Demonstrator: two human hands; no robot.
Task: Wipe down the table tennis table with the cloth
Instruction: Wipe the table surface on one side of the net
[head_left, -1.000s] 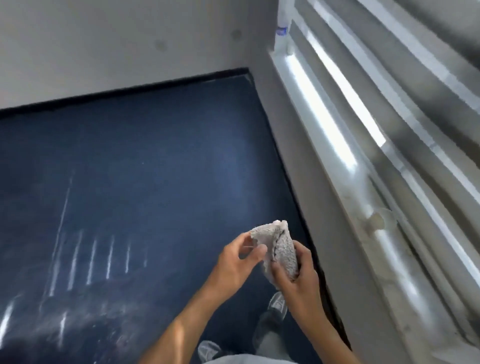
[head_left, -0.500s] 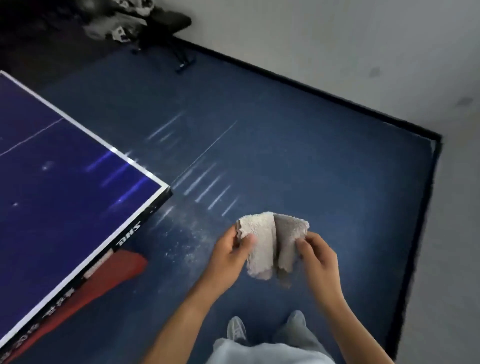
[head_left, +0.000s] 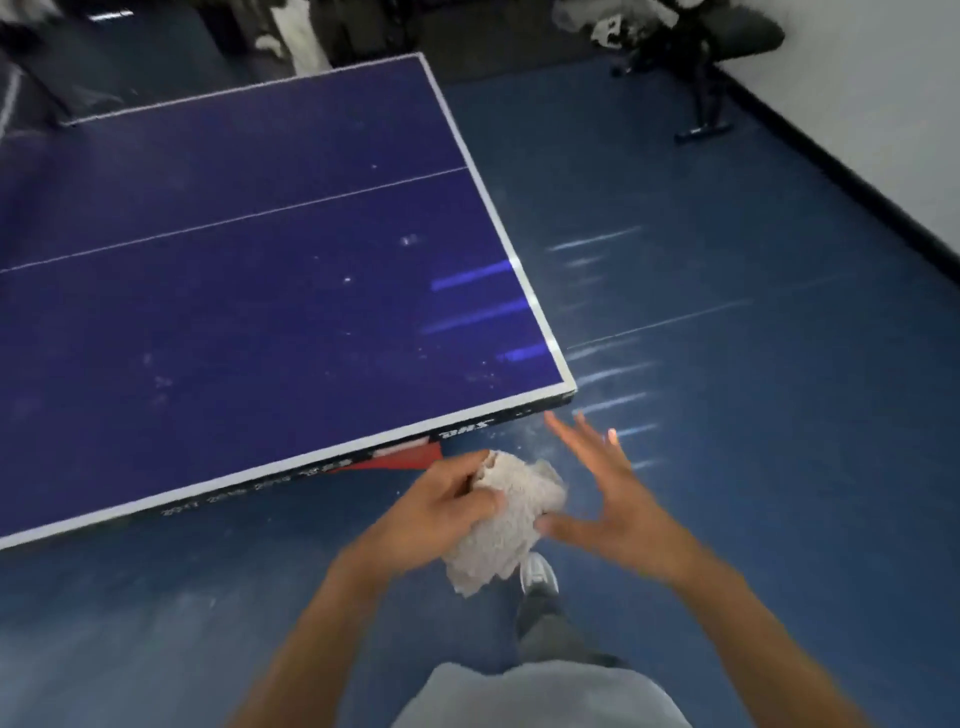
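While the left hand (head_left: 447, 501) is bunching up the pale grey, nubby terry cloth (head_left: 511, 535) with its fingers curled over the top, the right hand (head_left: 610, 501) is hovering open beside it. Its fingers are fanning out straight, and only the thumb seems to be touching the cloth's edge. So 1 hand is doing the actual holding here.

The cloth is hanging in mid-air in front of the person, just off the near corner of the dark blue table tennis table with white border lines (head_left: 260, 312), and it isn't touching it yet.

Handling-wise, I'm guessing this thing is weighing next to nothing. It's looking soft and floppy, with a loose tail drooping below the fist. That rough weave is probably gripping skin fine rather than sliding, and nothing about it is looking breakable. I can't tell if it's damp.

If it were me, I'd be gathering it into a pad under the palm and tucking that tail in so it isn't dragging off the edge.

Further out, small white specks (head_left: 410, 240) are dotting the tabletop near this corner, and a red panel (head_left: 410, 457) is peeking out under the black side edge. A grey shoe (head_left: 537, 571) is showing on the scuffed blue floor (head_left: 727, 467).
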